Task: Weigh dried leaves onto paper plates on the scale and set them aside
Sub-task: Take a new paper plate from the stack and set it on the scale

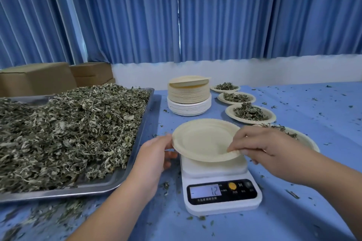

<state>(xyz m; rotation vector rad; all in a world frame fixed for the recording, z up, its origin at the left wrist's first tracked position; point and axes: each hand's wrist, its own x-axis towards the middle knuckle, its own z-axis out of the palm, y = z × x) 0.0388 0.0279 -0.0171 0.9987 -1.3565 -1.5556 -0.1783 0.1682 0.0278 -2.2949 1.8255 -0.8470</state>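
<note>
Left hand and right hand on paper plate over scale

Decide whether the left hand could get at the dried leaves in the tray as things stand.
Probably yes. The dried leaves lie just beside the left hand with nothing between; it only has to release the empty plate first.
</note>
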